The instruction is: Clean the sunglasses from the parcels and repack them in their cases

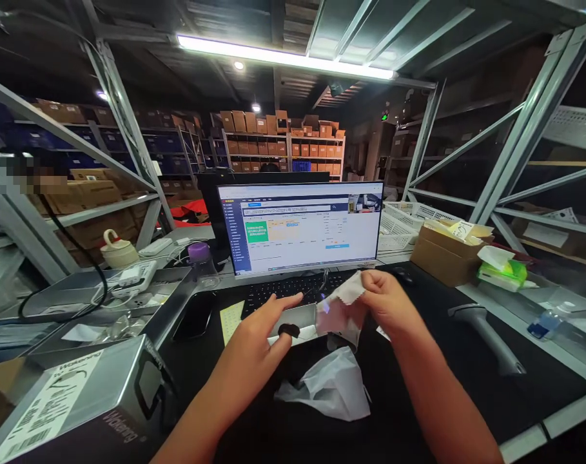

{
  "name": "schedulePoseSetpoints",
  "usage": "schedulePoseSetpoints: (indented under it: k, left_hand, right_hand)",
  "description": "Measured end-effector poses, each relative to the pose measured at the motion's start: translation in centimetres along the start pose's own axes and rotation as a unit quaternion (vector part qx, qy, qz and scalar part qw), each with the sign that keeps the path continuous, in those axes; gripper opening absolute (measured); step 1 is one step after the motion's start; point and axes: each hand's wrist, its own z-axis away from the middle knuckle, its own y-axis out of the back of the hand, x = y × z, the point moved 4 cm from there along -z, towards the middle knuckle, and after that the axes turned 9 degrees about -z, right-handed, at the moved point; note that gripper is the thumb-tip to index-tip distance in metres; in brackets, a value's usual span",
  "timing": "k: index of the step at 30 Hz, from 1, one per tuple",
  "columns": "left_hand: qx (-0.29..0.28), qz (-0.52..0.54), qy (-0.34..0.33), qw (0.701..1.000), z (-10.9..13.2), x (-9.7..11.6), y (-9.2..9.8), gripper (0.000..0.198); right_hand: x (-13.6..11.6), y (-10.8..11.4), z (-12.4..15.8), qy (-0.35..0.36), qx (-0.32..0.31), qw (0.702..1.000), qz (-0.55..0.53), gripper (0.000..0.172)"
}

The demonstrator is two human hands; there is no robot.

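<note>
My left hand (251, 345) spans the left end of a small open white box (306, 318), index finger along the far side and thumb at the near side. Between that finger and thumb shows a small black item (289, 330), its kind unclear. My right hand (388, 303) is closed, pinching a thin whitish cloth (347, 291) with a zigzag edge. The cloth hangs over the right end of the box and partly hides it. Just in front, a crumpled white wrapper (334, 385) lies on the black mat (254, 432).
Behind my hands stand a keyboard (268, 288) and a lit monitor (300, 238). A phone (195, 316) and a silver box (80, 406) are at left. To the right lie a barcode scanner (488, 338), a cardboard box (440, 254) and a tissue pack (503, 274).
</note>
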Motion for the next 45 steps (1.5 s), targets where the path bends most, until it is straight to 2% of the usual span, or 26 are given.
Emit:
schedulePoseSetpoints:
  k: [4,7,10,14,17,19,22,24,25,28,32,34,37,41,43,45]
  left_hand:
    - [0.007,0.024,0.019,0.999,0.0,-0.3,1.0,0.056]
    - [0.021,0.038,0.028,0.999,0.1,-0.2,1.4,0.056]
    - [0.027,0.040,0.040,0.998,0.1,-0.2,1.4,0.056]
    - [0.031,0.029,0.045,0.998,0.1,-0.1,1.1,0.056]
    - [0.042,0.017,0.047,0.998,0.0,-0.1,0.6,0.055]
    - [0.052,0.023,0.045,0.997,0.0,0.0,0.1,0.053]
    - [0.092,0.040,0.026,0.995,0.2,0.2,-0.7,0.058]
    - [0.113,0.036,0.009,0.993,0.4,0.3,-1.2,0.063]
    - [0.116,0.031,0.000,0.993,0.4,0.5,-1.5,0.064]
    - [0.101,0.023,-0.029,0.994,0.5,1.0,-2.1,0.057]
    - [0.090,0.005,-0.088,0.992,0.3,2.1,-2.3,0.057]
    - [0.087,-0.010,-0.110,0.990,0.3,2.4,-2.2,0.057]
    - [0.098,-0.018,-0.101,0.990,0.5,2.1,-2.1,0.059]
    - [0.140,0.032,-0.048,0.988,0.9,1.6,-2.8,0.069]
    - [0.136,0.054,-0.035,0.989,1.0,1.5,-3.1,0.072]
    - [0.108,0.060,-0.036,0.992,0.9,1.4,-3.0,0.069]
  right_hand:
    - [-2.6,3.6,0.3,0.078,0.059,0.994,0.057,0.050]
    - [-3.3,4.1,0.9,0.087,0.077,0.990,0.079,0.048]
    - [-2.6,2.6,1.4,0.043,0.034,0.994,0.091,0.046]
    - [-1.0,-1.0,1.8,0.023,-0.062,0.993,0.101,0.043]
    - [0.8,-3.8,2.4,0.007,-0.099,0.992,0.084,0.041]
    - [2.3,-5.5,3.1,0.007,-0.090,0.993,0.074,0.041]
    - [4.1,-7.3,4.4,0.072,-0.001,0.994,0.086,0.041]
    - [4.7,-7.7,5.0,0.105,0.057,0.989,0.087,0.039]
    - [4.9,-7.7,5.1,0.098,0.069,0.990,0.073,0.039]
    - [4.5,-6.7,4.1,0.030,0.075,0.996,-0.022,0.041]
    - [2.4,-4.6,1.8,-0.018,0.094,0.980,-0.175,0.053]
    - [2.0,-4.4,1.2,-0.032,0.081,0.975,-0.207,0.058]
    - [2.9,-5.0,1.8,-0.005,0.084,0.982,-0.171,0.053]
    - [5.0,-6.4,4.2,0.081,0.113,0.990,-0.015,0.038]
    - [5.2,-6.7,4.7,0.102,0.103,0.989,0.031,0.036]
    - [4.9,-6.5,4.4,0.079,0.074,0.994,0.015,0.037]
